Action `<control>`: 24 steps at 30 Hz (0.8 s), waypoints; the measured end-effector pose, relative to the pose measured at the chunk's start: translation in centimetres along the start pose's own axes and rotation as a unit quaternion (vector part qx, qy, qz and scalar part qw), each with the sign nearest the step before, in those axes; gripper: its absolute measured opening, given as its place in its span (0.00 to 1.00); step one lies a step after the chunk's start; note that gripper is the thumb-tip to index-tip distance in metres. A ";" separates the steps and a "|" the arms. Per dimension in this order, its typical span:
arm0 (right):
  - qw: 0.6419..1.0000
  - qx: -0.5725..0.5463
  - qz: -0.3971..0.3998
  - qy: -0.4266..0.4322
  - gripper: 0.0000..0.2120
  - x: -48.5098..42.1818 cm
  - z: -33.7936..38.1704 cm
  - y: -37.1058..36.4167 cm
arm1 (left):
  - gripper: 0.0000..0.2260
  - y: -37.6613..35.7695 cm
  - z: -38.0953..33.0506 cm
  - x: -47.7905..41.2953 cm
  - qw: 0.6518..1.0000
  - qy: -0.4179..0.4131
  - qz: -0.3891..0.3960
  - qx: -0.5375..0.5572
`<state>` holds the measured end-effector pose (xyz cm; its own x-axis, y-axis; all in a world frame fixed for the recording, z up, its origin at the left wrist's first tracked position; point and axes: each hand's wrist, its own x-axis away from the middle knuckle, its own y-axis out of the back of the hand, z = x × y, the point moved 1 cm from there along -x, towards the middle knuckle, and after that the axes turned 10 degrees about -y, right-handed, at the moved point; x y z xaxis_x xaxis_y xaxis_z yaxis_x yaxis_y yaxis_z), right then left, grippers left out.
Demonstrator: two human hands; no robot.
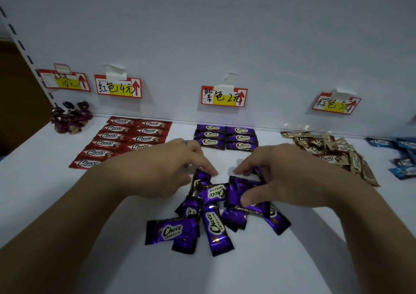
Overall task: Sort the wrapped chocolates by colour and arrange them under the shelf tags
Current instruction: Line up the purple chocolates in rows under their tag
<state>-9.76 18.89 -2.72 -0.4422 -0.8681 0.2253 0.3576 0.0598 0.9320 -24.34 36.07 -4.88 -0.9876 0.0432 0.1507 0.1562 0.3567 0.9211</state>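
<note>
Four shelf tags, six rowed purple chocolates, two hands.

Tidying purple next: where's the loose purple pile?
Head view, centre front: the loose purple pile lies between left hand and right hand, nearer than the purple rows.

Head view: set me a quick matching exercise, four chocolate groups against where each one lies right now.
1. red chocolates
2. loose purple chocolates
3. brown chocolates
4. blue chocolates

A. at the picture's right edge
B. jumbled heap nearest the camera
C. tidy columns below the second tag from the left
D. untidy pile below the rightmost tag

Pairs: 1-C, 2-B, 3-D, 4-A
</note>
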 end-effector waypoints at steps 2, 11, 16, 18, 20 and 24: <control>1.000 0.012 0.016 0.006 0.25 -0.4 0.1 -0.6 | 0.17 0.0 0.0 -0.2 1.000 -0.001 0.013 0.008; 0.997 -0.065 0.028 0.003 0.04 -0.6 0.2 -0.7 | 0.09 -0.3 1.2 -0.6 0.998 -0.023 -0.044 0.030; 0.995 -0.094 -0.035 -0.006 0.04 -0.7 -0.3 -0.6 | 0.15 -0.1 1.1 -0.2 0.998 -0.031 0.017 0.049; 0.987 -0.139 -0.081 -0.012 0.05 -0.9 -0.6 -0.7 | 0.11 -0.1 1.0 -0.2 0.999 -0.022 0.011 0.048; 0.966 -0.236 -0.101 -0.016 0.06 -0.9 -0.6 -0.8 | 0.09 -0.2 0.9 -0.2 0.999 -0.006 0.016 0.038; 0.929 -0.356 -0.102 -0.019 0.08 -0.7 -0.2 -0.5 | 0.08 -0.5 1.0 0.0 0.999 0.016 0.027 0.025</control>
<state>-9.48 19.39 -3.43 -0.5845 -0.8067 0.0872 0.7102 -0.4567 0.5358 -24.44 36.80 -5.67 -0.9768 0.0342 0.2114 0.2072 0.4005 0.8925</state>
